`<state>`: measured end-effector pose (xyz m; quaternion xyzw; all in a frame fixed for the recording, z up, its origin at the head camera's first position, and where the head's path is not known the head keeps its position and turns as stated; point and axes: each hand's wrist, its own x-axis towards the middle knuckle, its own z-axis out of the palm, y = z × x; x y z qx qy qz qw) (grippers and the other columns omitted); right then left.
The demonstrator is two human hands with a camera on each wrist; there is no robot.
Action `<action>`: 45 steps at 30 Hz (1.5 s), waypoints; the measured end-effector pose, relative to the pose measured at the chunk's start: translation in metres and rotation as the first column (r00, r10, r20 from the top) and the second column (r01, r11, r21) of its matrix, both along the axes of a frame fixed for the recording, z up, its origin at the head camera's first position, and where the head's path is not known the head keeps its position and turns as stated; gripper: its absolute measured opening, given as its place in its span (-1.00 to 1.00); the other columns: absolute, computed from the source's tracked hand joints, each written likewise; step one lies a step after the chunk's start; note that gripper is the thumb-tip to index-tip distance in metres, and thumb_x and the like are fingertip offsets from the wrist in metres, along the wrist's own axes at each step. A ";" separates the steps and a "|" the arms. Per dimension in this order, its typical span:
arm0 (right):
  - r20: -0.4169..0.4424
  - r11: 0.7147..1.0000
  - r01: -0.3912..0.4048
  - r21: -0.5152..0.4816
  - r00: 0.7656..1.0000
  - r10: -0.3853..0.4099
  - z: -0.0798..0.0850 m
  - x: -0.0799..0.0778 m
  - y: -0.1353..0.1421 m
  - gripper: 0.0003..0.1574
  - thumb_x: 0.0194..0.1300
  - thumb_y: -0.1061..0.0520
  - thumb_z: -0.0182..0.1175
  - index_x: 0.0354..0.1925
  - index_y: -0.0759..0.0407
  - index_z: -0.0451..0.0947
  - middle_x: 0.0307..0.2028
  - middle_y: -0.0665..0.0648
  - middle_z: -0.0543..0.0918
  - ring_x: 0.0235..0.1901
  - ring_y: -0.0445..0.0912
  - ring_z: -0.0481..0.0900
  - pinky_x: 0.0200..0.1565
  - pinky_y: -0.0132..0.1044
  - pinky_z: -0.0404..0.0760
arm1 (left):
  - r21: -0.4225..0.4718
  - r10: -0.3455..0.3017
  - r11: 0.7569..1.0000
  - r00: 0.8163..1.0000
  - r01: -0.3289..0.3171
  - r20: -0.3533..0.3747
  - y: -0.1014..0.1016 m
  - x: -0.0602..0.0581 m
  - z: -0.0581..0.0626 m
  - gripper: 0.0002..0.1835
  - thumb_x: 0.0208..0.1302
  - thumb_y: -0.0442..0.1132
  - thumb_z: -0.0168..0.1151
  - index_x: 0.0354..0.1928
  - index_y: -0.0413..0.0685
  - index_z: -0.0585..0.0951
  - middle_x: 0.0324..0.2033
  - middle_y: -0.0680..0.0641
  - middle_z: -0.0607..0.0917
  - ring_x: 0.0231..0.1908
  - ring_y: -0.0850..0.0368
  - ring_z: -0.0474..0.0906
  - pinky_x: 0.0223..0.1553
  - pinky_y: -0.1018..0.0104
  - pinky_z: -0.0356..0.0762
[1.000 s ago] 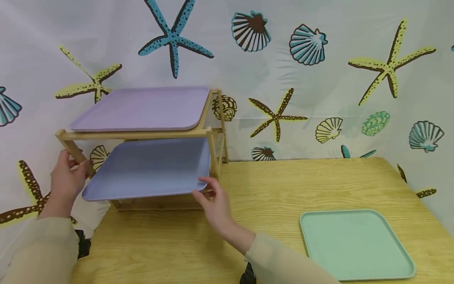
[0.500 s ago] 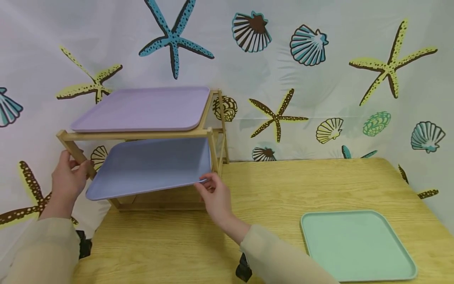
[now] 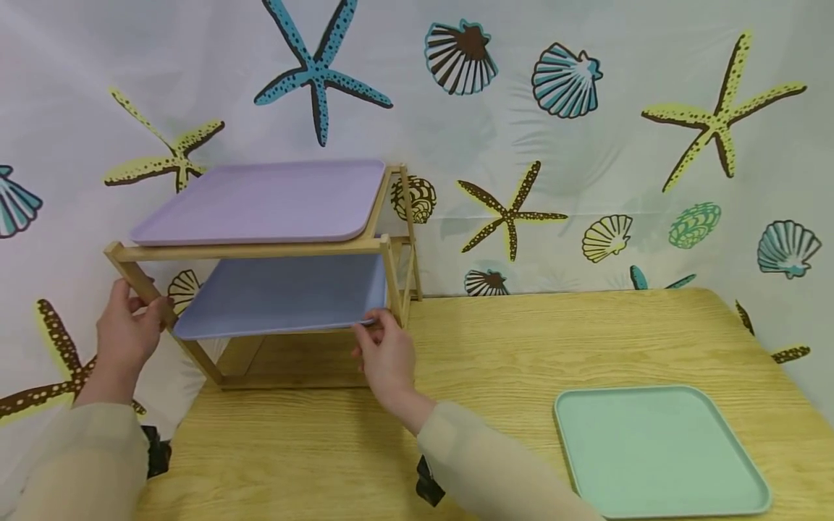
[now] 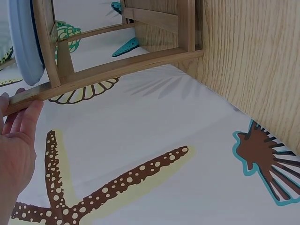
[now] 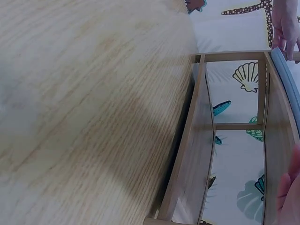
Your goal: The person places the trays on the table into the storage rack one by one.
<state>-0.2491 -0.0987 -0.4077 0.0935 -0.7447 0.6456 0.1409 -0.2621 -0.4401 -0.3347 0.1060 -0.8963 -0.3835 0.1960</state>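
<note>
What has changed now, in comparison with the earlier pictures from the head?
The blue tray has slid farther back into the wooden rack; the right hand, pinching its front edge, moved in with it. Nothing was newly grasped or released. Unchanged: the left hand holding the rack's left post, the lilac tray on top, the green tray on the table.

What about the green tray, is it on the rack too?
No, the green tray lies on the table to the right, apart from the wooden rack.

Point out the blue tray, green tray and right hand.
Blue tray (image 3: 287,293): head view, bare middle.
Green tray (image 3: 661,452): head view, bare middle.
Right hand (image 3: 389,357): head view, middle of the hand.
</note>
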 end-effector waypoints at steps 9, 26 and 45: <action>0.042 0.996 0.077 0.039 0.996 -0.079 0.004 -0.008 0.000 -0.81 0.38 0.03 0.21 -0.11 0.08 0.53 -0.76 -0.07 0.58 -0.88 -0.25 0.41 -0.76 -0.33 0.42 | -0.004 0.004 1.000 1.000 -0.004 0.020 0.006 -0.005 0.001 -0.49 0.47 -0.17 -0.06 0.34 -0.18 0.12 0.17 -0.53 0.41 -0.26 0.20 0.63 -0.48 0.71 0.40; -0.001 0.963 -0.243 -0.115 0.970 0.245 0.008 0.002 0.026 -0.53 0.35 0.16 0.23 0.19 0.20 0.45 -0.45 0.12 0.73 -0.70 -0.03 0.59 -0.65 -0.33 0.51 | 0.019 0.006 1.000 1.000 -0.006 -0.015 0.008 -0.005 -0.002 -0.52 0.44 -0.20 -0.02 0.28 -0.22 0.15 0.15 -0.54 0.42 -0.39 0.61 0.43 -0.46 0.71 0.42; 0.069 0.890 -0.444 0.106 0.896 0.439 -0.006 0.040 0.250 -0.40 0.34 0.29 0.20 0.30 0.25 0.30 -0.12 0.29 0.60 -0.34 -0.08 0.66 -0.46 -0.17 0.58 | -0.004 0.066 0.998 0.998 -0.066 0.016 0.007 -0.001 0.000 -0.54 0.45 -0.20 -0.06 0.28 -0.22 0.16 0.16 -0.54 0.42 -0.50 0.70 0.28 -0.53 0.68 0.37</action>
